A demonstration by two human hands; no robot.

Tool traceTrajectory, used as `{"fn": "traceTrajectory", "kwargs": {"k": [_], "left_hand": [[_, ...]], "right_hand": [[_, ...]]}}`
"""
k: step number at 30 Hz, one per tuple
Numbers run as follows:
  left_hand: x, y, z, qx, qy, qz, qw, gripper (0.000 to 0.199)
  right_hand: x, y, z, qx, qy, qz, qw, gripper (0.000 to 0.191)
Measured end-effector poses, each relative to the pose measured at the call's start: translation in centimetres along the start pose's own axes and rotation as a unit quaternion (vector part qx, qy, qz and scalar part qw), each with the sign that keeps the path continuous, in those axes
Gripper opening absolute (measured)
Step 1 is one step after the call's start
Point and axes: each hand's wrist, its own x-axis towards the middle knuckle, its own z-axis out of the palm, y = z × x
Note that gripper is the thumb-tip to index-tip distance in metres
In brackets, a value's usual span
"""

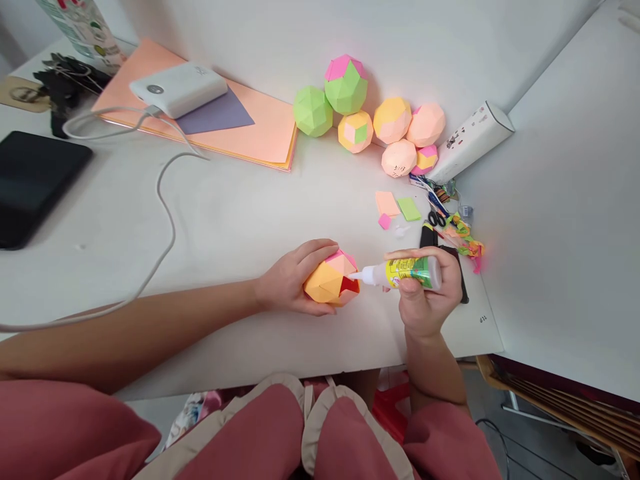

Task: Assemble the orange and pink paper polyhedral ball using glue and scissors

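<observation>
My left hand (295, 277) is wrapped round a faceted paper ball (324, 283), mostly orange with pink and peach faces. On its right side a gap opens into a red-looking inside. My right hand (433, 293) grips a glue bottle (413, 272) with a yellow and green label, held on its side. The bottle's thin white nozzle points left, its tip at the edge of the gap; whether it touches the paper I cannot tell. Just beyond the bottle lie a peach paper piece (387, 203), a green paper piece (409, 209) and a small pink piece (384, 221).
Several finished paper balls (346, 90) sit against the back wall. Scissors (437, 218), paper scraps and a white box (473, 143) line the right partition. To the left are a power bank (179, 89) on peach sheets (260, 123), its white cable (167, 207), and a black tablet (37, 183).
</observation>
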Motion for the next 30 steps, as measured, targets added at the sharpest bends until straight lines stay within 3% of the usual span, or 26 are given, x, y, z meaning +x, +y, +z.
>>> {"fn": "traceTrajectory", "kwargs": {"k": [7, 24, 30], "left_hand": [[-0.09, -0.07, -0.05, -0.003, -0.006, -0.001, 1.000, 0.098], [0.07, 0.06, -0.11, -0.002, 0.004, 0.006, 1.000, 0.099], [-0.01, -0.05, 0.00, -0.001, 0.004, 0.007, 1.000, 0.100]], "right_hand": [[0.07, 0.11, -0.25, -0.039, 0.002, -0.004, 0.999, 0.033], [-0.06, 0.04, 0.10, -0.009, 0.011, -0.039, 0.999, 0.033], [0.11, 0.02, -0.22, -0.029, 0.011, -0.012, 0.999, 0.030]]}}
